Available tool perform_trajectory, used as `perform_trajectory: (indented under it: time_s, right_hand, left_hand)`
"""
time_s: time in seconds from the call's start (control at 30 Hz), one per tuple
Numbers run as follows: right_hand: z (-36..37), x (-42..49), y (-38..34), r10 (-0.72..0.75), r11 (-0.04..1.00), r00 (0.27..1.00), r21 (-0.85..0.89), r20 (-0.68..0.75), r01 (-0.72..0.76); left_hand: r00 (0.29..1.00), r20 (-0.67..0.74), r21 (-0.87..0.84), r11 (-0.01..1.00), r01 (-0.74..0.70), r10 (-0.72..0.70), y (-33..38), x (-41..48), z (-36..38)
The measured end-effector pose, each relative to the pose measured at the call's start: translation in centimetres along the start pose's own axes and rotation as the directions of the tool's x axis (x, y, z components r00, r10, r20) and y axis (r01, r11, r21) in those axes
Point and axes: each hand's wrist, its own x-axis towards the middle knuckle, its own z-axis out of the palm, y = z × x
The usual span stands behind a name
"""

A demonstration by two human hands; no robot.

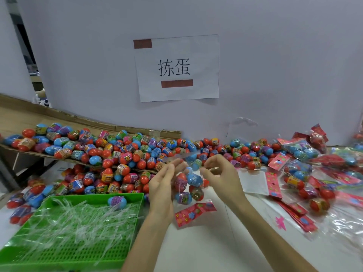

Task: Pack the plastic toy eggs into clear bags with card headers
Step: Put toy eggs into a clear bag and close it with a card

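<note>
Between your hands, held up off the table, hangs the clear bag (pixel 189 185), already loaded with several toy eggs. Its pink flowered card header (pixel 194 212) dangles at the bottom. Your right hand (pixel 220 173) has thumb and forefinger curled into a pinch on the film at the bag's upper edge. Your left hand (pixel 162 185) lies against the bag's other side with the fingers nearly straight; I cannot tell whether it grips anything. A blurred clear strip (pixel 182 156) crosses just above your fingertips.

Expect the film to be thin, limp and slippery, and the eggs to be hard, light and quick to roll. Take hold of the film close to the mouth, or of the stiffer card, and let the eggs sag as ballast.

Behind lie the loose eggs (pixel 125 150), heaped on the table and on a cardboard sheet (pixel 19 114). The green tray (pixel 64 256), littered with clear strips, sits at your left. Flat spare bags (pixel 253 181) and packed bags (pixel 300 150) lie at your right.
</note>
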Motion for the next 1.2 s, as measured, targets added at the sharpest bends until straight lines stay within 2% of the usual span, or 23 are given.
perform_trajectory:
  time_s: [0.07,0.1,0.2,0.33,0.5,0.6,0.77,0.9,1.0,1.07,1.2]
  right_hand:
    - [0.0,-0.4,0.0,-0.333,0.913,0.942,-0.262,-0.035,0.313]
    - [0.1,-0.6,-0.1,-0.448,0.858,0.894,-0.288,-0.012,0.427]
    - [0.6,-1.1,-0.9,-0.573,0.799,0.819,-0.218,0.002,0.56]
    - [0.7,-1.2,-1.4,-0.548,0.821,0.836,-0.194,-0.004,0.537]
    - [0.2,-1.0,-1.5,-0.53,0.828,0.847,-0.192,0.042,0.527]
    - [-0.1,-0.9,-1.6,-0.54,0.818,0.84,-0.204,0.052,0.538]
    - [-0.9,-0.3,-1.1,-0.544,0.806,0.829,-0.194,0.128,0.559]
    - [-1.4,0.0,-1.2,-0.483,0.86,0.857,-0.089,0.179,0.503]
    - [-2.7,0.8,-1.1,-0.395,0.917,0.908,-0.002,0.136,0.399]
    - [-3.6,1.2,-1.0,-0.362,0.931,0.927,-0.01,0.093,0.365]
    - [-3.6,0.9,-1.2,-0.446,0.892,0.894,-0.057,0.045,0.448]
  left_hand:
    - [0.999,0.011,0.125,0.991,-0.048,0.047,-0.3,-0.2,0.2]
    - [0.997,0.031,0.198,0.977,-0.081,0.076,-0.4,-0.3,0.4]
    - [0.977,0.111,0.347,0.914,-0.211,0.183,-0.9,-1.0,0.9]
    - [0.949,0.184,0.42,0.852,-0.313,0.258,-1.2,-1.3,1.1]
    - [0.892,0.279,0.53,0.718,-0.452,0.356,-1.1,-1.8,1.1]
    - [0.881,0.304,0.566,0.675,-0.473,0.362,-1.2,-1.9,1.2]
    - [0.888,0.319,0.589,0.664,-0.46,0.332,-1.1,-1.7,1.0]
    - [0.898,0.321,0.607,0.663,-0.439,0.301,-1.2,-1.5,0.9]
    - [0.892,0.343,0.618,0.645,-0.45,0.293,-1.1,-1.6,0.8]
    - [0.892,0.351,0.617,0.647,-0.449,0.285,-1.1,-1.8,0.8]
    - [0.908,0.32,0.602,0.681,-0.416,0.272,-1.1,-1.9,1.1]
